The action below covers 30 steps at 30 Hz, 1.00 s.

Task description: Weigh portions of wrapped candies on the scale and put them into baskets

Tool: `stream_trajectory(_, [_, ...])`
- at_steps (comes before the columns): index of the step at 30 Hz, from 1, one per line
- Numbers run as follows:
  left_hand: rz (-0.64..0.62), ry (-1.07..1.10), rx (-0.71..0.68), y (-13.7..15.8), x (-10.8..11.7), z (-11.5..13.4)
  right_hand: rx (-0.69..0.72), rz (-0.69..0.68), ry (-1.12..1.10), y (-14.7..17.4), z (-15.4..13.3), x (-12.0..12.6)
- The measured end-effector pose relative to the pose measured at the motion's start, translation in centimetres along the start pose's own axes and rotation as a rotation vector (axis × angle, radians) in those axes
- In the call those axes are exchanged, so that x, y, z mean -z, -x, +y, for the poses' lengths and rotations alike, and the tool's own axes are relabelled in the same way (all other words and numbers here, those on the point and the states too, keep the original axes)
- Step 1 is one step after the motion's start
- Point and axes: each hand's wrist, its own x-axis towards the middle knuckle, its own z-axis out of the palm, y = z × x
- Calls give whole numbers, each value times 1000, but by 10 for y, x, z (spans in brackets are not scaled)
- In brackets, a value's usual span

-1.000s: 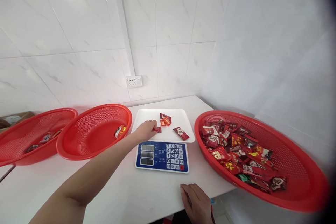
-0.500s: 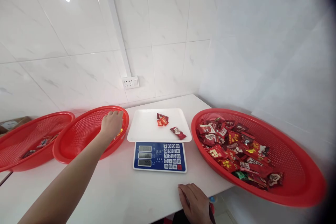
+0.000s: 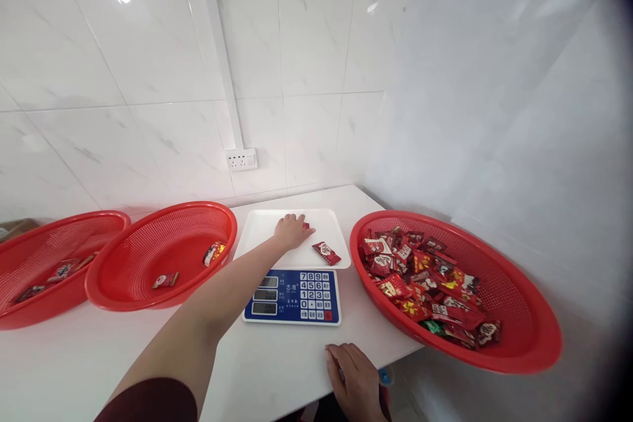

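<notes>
My left hand (image 3: pixel 291 232) is over the scale's white tray (image 3: pixel 267 250), fingers curled down around small red wrapped candies (image 3: pixel 306 226) that it mostly hides. A bigger dark red candy packet (image 3: pixel 327 252) lies on the tray just right of that hand. Below the tray is the scale's blue keypad panel (image 3: pixel 293 297), its displays partly covered by my left forearm. My right hand (image 3: pixel 353 379) rests at the table's front edge with its fingers curled together; the inside of the hand is hidden.
A red basket (image 3: pixel 534 336) at right holds a heap of wrapped candies (image 3: pixel 420 277) and overhangs the table edge. At left, the nearer red basket (image 3: pixel 128 264) holds a few packets; another red basket (image 3: pixel 30 244) overlaps it. A socket (image 3: pixel 242 159) is on the tiled wall.
My left hand has moved right, out of the nearer left basket and onto the scale tray at the small candies. My right hand stays at the table edge. The view has shifted slightly.
</notes>
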Motion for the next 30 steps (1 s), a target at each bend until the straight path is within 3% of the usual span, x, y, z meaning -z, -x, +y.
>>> stream_trajectory(8, [-24, 78, -5, 9, 6, 2, 32, 28, -2, 1, 1, -2])
stream_trajectory(21, [-50, 318, 167, 8, 10, -16, 21, 19, -1, -2, -1, 1])
stream_trajectory(25, [60, 348, 201, 25, 33, -36, 29, 28, -7, -2, -1, 2])
stream_trajectory(30, [240, 223, 347, 64, 83, -98, 31, 27, -19, 0, 0, 1])
